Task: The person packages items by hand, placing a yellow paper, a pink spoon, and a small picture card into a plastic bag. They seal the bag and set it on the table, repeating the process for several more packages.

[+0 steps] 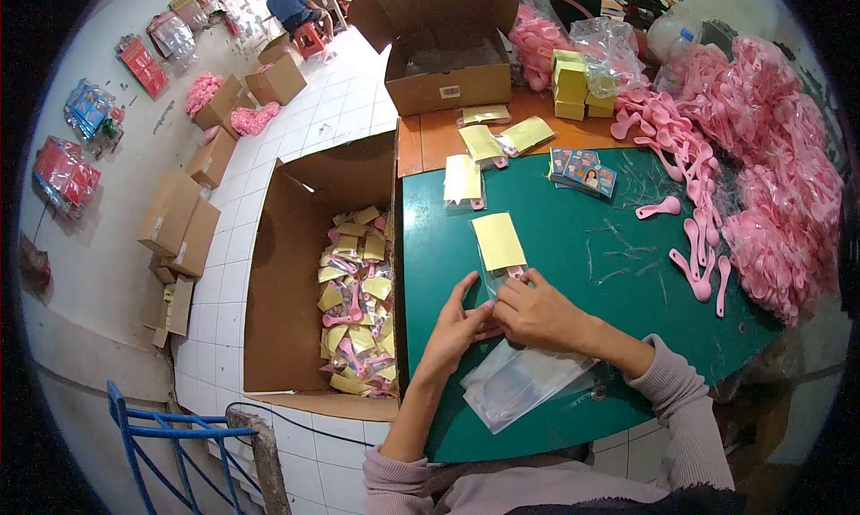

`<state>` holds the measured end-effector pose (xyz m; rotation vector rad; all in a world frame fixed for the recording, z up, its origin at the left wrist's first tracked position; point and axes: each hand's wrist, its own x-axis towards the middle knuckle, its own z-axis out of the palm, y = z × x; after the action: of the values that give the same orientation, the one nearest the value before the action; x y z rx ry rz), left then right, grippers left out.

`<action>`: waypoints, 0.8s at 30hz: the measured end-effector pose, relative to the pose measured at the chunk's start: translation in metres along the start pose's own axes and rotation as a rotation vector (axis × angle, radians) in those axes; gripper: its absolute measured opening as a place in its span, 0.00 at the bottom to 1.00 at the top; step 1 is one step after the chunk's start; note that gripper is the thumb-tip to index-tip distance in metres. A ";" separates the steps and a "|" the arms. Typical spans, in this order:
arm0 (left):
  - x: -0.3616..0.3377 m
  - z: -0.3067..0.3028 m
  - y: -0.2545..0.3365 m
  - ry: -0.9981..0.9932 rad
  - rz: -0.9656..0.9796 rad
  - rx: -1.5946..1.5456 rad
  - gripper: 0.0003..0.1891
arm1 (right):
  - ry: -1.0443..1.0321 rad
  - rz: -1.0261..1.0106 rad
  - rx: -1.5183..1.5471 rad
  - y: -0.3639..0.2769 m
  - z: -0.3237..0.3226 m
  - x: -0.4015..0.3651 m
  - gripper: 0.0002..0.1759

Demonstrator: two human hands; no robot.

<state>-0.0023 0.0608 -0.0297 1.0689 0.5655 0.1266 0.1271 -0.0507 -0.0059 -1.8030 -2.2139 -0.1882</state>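
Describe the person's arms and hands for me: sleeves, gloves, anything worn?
The left hand and right hand are bare: no gloves, no visible rings or watch. Sleeves are dusty-pink knit; the left sleeve is pushed up near the elbow, the right sleeve ends above the wrist.

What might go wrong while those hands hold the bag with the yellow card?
The clear bag is only pinched at its end by the left hand and right hand, so its yellow card might slip out. The stack of empty bags lies near the edge of the table under the right forearm and may slide off. The pink spoon pile looks heaped and could spill.
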 end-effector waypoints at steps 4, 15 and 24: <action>0.001 0.011 -0.004 0.144 0.200 0.157 0.24 | 0.009 -0.058 0.385 0.009 -0.004 0.001 0.06; 0.005 0.011 -0.002 0.108 0.232 -0.020 0.08 | 0.258 0.562 -0.093 0.126 -0.048 -0.057 0.20; -0.011 0.005 0.017 0.025 0.221 0.007 0.10 | 0.264 0.274 0.567 0.042 -0.003 -0.009 0.11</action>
<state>-0.0061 0.0609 -0.0096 1.1365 0.4696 0.3320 0.1698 -0.0507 -0.0089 -1.6179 -1.6042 0.2255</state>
